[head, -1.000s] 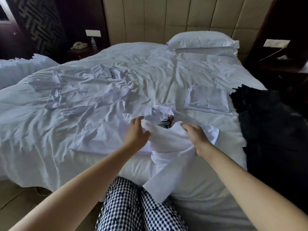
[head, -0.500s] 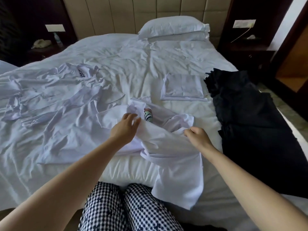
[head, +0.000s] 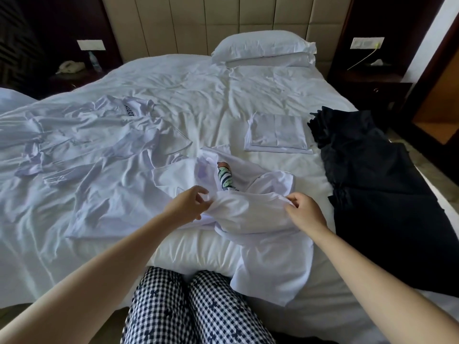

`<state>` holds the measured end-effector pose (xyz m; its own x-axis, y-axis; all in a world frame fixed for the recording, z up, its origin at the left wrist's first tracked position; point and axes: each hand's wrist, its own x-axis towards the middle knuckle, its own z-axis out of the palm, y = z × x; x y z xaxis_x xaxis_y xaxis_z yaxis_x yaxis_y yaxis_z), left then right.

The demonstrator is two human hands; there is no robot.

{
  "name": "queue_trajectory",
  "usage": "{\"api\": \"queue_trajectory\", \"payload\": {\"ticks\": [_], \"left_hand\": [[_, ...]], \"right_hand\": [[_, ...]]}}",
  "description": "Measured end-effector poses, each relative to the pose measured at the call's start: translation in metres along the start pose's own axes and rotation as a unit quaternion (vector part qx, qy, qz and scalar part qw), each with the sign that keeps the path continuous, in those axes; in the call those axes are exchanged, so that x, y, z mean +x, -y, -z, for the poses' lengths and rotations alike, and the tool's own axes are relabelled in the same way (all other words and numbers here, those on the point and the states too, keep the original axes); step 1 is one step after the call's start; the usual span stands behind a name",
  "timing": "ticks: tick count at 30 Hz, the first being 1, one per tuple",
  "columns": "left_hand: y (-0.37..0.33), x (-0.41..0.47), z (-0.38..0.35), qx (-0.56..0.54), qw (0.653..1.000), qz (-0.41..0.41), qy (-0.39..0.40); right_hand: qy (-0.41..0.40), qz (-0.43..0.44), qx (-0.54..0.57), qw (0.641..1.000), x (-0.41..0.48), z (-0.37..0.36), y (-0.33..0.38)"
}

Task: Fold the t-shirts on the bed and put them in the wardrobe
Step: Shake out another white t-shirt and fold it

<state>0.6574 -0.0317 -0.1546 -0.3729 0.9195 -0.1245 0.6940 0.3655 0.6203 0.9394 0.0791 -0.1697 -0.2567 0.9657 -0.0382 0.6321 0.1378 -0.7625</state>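
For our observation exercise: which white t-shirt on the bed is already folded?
The t-shirt beside the dark clothes: a neat flat rectangle, while the others lie crumpled.

Counted one bed [head: 198, 90]. Pillows: two, stacked: upper pillow [head: 260, 45], lower pillow [head: 280, 61]. Hands: two, left hand [head: 188, 207], right hand [head: 304, 212]. White t-shirts: one printed t-shirt [head: 248, 212], one folded t-shirt [head: 277, 134]; loose ones at left overlapped, probably two: lettered-collar t-shirt [head: 104, 130], plain t-shirt [head: 111, 199]. Dark clothing pile [head: 372, 182]: one. Nightstands numbered two: left nightstand [head: 74, 80], right nightstand [head: 367, 83]. Wall plates: two, left wall plate [head: 90, 44], right wall plate [head: 367, 42]. Telephone [head: 69, 66]: one. Bottle [head: 94, 62]: one. Checked trouser legs: two, left leg [head: 159, 306], right leg [head: 218, 311].
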Motion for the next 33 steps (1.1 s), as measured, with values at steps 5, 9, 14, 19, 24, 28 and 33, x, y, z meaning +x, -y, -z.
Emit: {"api": "queue_trajectory", "payload": {"ticks": [5, 9, 14, 19, 24, 28, 33], "left_hand": [[0.006, -0.004, 0.004, 0.009, 0.999, 0.024, 0.033], [0.002, -0.01, 0.008, -0.026, 0.999, 0.021, 0.015], [-0.018, -0.02, 0.03, -0.18, 0.982, 0.007, -0.056], [-0.063, -0.036, 0.078, -0.284, 0.953, -0.029, -0.101], [-0.104, -0.051, 0.133, -0.273, 0.933, -0.129, -0.197], [-0.143, -0.069, 0.187, -0.328, 0.9, -0.164, -0.236], [-0.196, -0.098, 0.256, -0.382, 0.857, -0.184, -0.293]], "right_hand": [[-0.028, 0.032, -0.169, 0.985, -0.008, 0.014, 0.011], [-0.008, 0.024, -0.206, 0.978, -0.006, 0.03, 0.023], [0.082, -0.068, 0.047, 0.993, -0.013, 0.055, 0.049], [0.056, -0.03, 0.26, 0.964, -0.026, 0.075, 0.1], [0.065, 0.063, 0.311, 0.946, -0.034, 0.103, 0.167], [0.065, 0.135, 0.347, 0.926, -0.039, 0.135, 0.222], [0.031, 0.196, 0.419, 0.886, -0.044, 0.181, 0.289]]}}
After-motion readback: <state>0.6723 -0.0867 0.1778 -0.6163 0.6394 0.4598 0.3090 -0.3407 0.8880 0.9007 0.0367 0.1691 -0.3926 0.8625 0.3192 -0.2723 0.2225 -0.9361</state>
